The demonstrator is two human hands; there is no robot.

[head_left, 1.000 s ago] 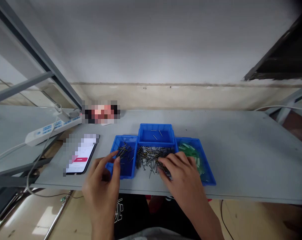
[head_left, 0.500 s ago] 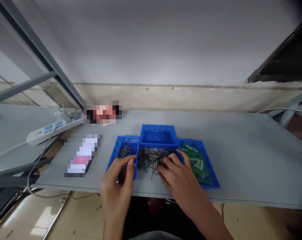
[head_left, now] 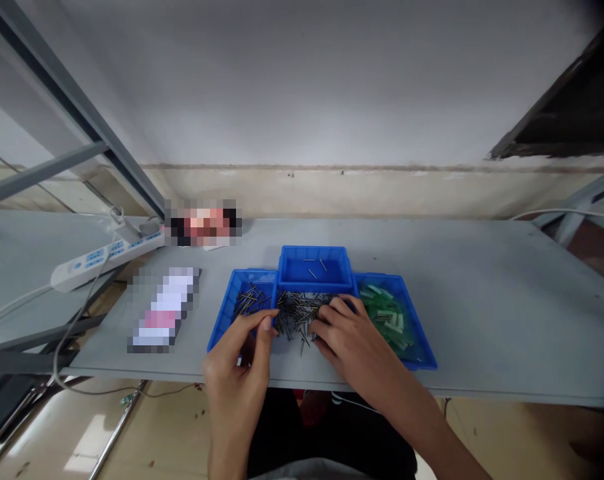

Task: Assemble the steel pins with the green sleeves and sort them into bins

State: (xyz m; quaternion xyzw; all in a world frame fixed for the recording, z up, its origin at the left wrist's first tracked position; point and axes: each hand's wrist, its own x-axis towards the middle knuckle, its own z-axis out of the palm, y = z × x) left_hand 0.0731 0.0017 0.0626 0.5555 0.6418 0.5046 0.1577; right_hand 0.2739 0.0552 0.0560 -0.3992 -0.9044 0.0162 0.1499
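Note:
My left hand [head_left: 242,347] hovers over the right side of the left blue tray [head_left: 221,327], thumb and forefinger pinched together. Whatever lies between those fingertips is too small to make out. My right hand [head_left: 345,333] reaches palm down into a heap of thin metal pins [head_left: 295,310], beside the left hand. Its fingers are curled with their tips among the pins, so what they grip is hidden. More dark pins [head_left: 249,299] lie in the left tray. Behind the heap, a small blue tray [head_left: 315,279] holds several loose pins.
At the right, a blue tray [head_left: 429,353] contains green and clear plastic pieces [head_left: 389,313]. A phone [head_left: 167,310] with a lit, blurred screen lies left on the grey table [head_left: 497,307]. Beyond it are a power strip [head_left: 107,257], cables and a metal frame [head_left: 77,87].
My right hand has shifted slightly left within the pin heap. My left hand keeps its pinch, a little further right. The whole view has moved slightly.

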